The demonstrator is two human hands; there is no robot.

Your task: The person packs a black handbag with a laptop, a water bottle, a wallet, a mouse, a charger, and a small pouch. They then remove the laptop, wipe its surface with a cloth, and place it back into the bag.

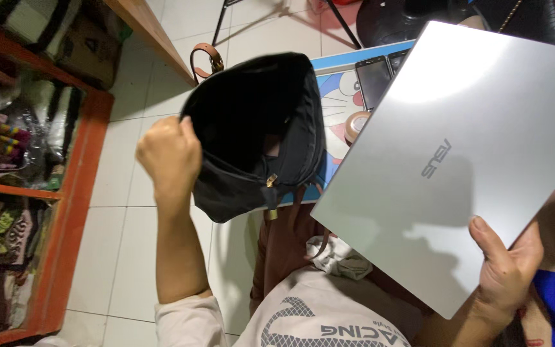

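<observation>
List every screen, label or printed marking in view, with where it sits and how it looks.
Two phones: on the blue cartoon-printed table behind the laptop, dark screens.
Silver laptop: closed, held by the right hand, grey logo on its lid.
Black bag: held open by the left hand, unlabelled.

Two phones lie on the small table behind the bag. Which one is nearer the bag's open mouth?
The larger dark phone, lying beside the black bag; the other phone is mostly hidden under the silver laptop.

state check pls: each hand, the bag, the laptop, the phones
left hand: closed on the bag's rim
right hand: gripping the laptop's corner
black bag: held up, mouth open
silver laptop: lid closed, held tilted
two phones: lying flat, screens dark
</observation>
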